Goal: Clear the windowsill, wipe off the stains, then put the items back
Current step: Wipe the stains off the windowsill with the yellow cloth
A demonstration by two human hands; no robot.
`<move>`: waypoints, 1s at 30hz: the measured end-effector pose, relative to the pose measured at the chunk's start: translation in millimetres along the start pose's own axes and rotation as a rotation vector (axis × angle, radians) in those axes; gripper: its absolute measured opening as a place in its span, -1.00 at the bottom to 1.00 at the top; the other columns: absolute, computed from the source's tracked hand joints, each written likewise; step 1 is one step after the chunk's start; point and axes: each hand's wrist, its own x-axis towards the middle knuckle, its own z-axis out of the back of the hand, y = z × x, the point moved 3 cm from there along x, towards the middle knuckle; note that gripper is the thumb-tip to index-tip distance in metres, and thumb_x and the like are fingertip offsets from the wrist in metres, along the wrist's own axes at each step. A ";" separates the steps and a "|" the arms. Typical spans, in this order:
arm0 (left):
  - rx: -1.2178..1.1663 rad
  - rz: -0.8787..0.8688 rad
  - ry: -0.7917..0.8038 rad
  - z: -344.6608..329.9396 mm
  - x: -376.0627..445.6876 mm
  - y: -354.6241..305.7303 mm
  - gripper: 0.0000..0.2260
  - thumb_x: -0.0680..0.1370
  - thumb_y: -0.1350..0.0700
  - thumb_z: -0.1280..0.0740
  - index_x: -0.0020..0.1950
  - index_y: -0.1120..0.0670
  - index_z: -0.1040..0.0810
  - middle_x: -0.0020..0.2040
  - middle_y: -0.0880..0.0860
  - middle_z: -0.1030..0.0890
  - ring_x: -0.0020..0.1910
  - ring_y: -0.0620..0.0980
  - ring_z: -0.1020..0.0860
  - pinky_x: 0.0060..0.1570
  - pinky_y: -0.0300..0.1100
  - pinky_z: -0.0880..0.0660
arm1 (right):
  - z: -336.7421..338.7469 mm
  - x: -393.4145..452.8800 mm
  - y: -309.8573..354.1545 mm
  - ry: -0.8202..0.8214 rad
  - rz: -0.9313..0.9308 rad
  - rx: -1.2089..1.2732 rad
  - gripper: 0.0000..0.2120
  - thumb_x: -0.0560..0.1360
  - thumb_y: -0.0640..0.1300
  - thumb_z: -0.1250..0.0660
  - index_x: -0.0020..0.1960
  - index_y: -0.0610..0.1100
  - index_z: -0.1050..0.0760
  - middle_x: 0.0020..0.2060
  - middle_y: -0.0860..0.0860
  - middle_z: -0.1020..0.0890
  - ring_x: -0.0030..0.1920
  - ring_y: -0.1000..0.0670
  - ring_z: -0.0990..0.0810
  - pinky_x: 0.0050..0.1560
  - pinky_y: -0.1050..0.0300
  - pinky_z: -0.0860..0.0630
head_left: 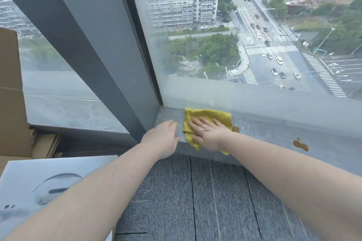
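A yellow cloth (207,115) lies flat on the grey stone windowsill (274,133), near its left end by the window frame. My right hand (208,135) presses flat on the cloth with fingers spread. My left hand (162,137) rests on the sill's left corner, just left of the cloth, holding nothing. A brown stain (300,144) sits on the sill to the right of the cloth. A smaller brown patch (236,129) shows at the cloth's right edge.
A dark window frame post (109,64) meets the sill at its left end. Cardboard boxes (11,94) stand at the far left. A white product box (49,186) lies at the lower left. Grey carpet tiles (195,201) cover the floor below the sill.
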 end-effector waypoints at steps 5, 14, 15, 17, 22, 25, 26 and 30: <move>0.061 -0.117 0.074 -23.7 11.6 -31.5 -0.41 0.64 -0.10 -0.04 0.57 0.14 0.05 0.59 0.06 0.03 0.57 -0.01 0.03 0.52 -0.06 -0.03 | -10.3 -51.4 -61.9 0.042 -0.153 -0.007 -0.43 0.63 0.19 0.12 0.57 0.10 0.25 0.56 0.17 0.21 0.56 0.09 0.22 0.55 -0.07 0.19; 0.134 -0.132 0.108 -35.3 39.7 -32.3 -0.42 0.64 -0.13 0.04 0.57 0.08 0.15 0.59 -0.01 0.15 0.57 -0.05 0.07 0.52 -0.05 0.02 | -10.9 -26.5 -33.5 -0.017 -0.164 -0.008 -0.42 0.65 0.12 0.11 0.57 0.02 0.27 0.56 0.08 0.23 0.57 -0.03 0.23 0.55 -0.11 0.17; 0.134 -0.132 0.111 -34.3 40.1 -32.4 -0.42 0.64 -0.13 0.04 0.58 0.07 0.14 0.59 -0.01 0.15 0.57 -0.06 0.07 0.52 -0.05 0.03 | -10.8 -22.3 -28.6 -0.025 -0.151 -0.010 -0.42 0.65 0.12 0.11 0.57 0.01 0.27 0.56 0.07 0.23 0.57 -0.03 0.23 0.55 -0.11 0.18; 0.128 -0.126 0.122 -32.5 41.1 -33.5 -0.42 0.64 -0.13 0.03 0.58 0.08 0.13 0.59 -0.01 0.14 0.57 -0.06 0.06 0.52 -0.06 0.04 | -12.0 -19.3 -24.5 -0.035 -0.134 -0.018 -0.42 0.65 0.13 0.12 0.57 0.01 0.26 0.56 0.07 0.23 0.57 -0.01 0.23 0.55 -0.10 0.18; 0.129 -0.131 0.123 -30.0 42.5 -33.8 -0.41 0.64 -0.14 0.01 0.58 0.08 0.12 0.59 -0.02 0.13 0.57 -0.06 0.05 0.52 -0.06 0.03 | -12.6 -40.7 -54.2 -0.014 -0.167 -0.058 -0.41 0.64 0.17 0.12 0.57 0.05 0.26 0.56 0.12 0.22 0.56 0.06 0.22 0.56 -0.04 0.17; 0.147 -0.141 0.115 -29.7 40.3 -33.3 -0.41 0.64 -0.15 0.02 0.58 0.07 0.12 0.59 -0.02 0.13 0.56 -0.06 0.05 0.52 -0.06 0.03 | -17.1 -68.1 -89.2 0.020 -0.231 -0.036 -0.41 0.64 0.18 0.10 0.57 0.06 0.26 0.56 0.13 0.22 0.56 0.07 0.23 0.56 -0.03 0.17; 0.157 -0.141 0.113 -30.1 40.1 -34.0 -0.41 0.64 -0.15 0.02 0.58 0.07 0.12 0.59 -0.02 0.13 0.57 -0.06 0.04 0.53 -0.06 0.03 | -19.6 -79.4 -102.3 0.027 -0.257 -0.030 -0.40 0.63 0.18 0.10 0.57 0.06 0.26 0.56 0.13 0.23 0.56 0.07 0.23 0.56 -0.02 0.17; 0.191 -0.117 0.067 -29.6 40.3 -41.8 -0.40 0.63 -0.17 0.05 0.58 0.11 0.07 0.59 0.02 0.07 0.56 -0.04 0.01 0.52 -0.07 0.02 | -34.7 -115.6 -137.7 -0.002 -0.384 0.021 -0.40 0.63 0.19 0.12 0.56 0.08 0.28 0.56 0.13 0.22 0.56 0.09 0.24 0.56 -0.03 0.18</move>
